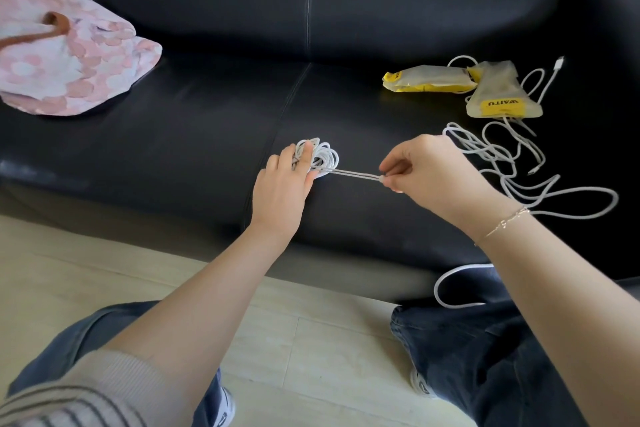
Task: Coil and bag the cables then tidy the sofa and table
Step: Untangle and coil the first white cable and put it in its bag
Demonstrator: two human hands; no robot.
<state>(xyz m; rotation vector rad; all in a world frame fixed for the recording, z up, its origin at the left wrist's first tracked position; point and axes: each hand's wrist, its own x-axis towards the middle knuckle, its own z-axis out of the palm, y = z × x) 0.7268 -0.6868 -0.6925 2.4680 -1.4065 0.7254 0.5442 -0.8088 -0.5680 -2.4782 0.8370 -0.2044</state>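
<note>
Non-task stuff in view: pink floral cushion on the seat at far left, tilted, with a brown strap or cord lying across its top. Pale wood-look floor along the front. Dark jeans on both legs, light shoes just visible. Thin gold bracelet on one wrist, striped sleeve at bottom left.

Left hand flat, fingers straight; right hand in pinching grip.
</note>
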